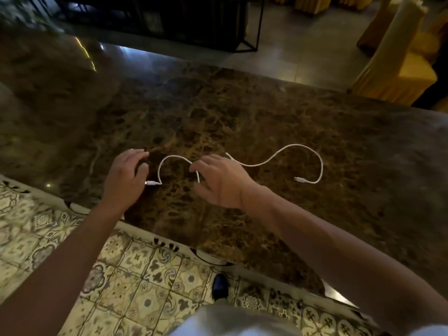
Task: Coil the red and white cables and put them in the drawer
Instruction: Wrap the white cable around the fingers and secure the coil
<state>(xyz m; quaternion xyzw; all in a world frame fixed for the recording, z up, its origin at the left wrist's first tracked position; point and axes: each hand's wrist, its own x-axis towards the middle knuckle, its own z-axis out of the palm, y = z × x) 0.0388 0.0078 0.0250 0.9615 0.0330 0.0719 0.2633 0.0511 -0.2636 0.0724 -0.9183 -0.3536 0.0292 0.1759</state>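
White cable (266,161) lying uncoiled on the marble tabletop (242,112), its long axis running left to right in a wavy line with one plug beside each end. The left hand (126,175) pinches the near plug end; the right hand (218,180), fingers loosely curled, meets the first arch, though whether it grips cannot be told. The free length trails rightward beyond the right hand; neither red cable nor drawer is in view.

The counter (242,112) is polished brown marble, glossy enough to throw back light (veined in gold). The white cable (274,159) looks smooth plastic. Patterned floor tiles (145,287) look matt; yellow cloth (397,69) drapes softly.
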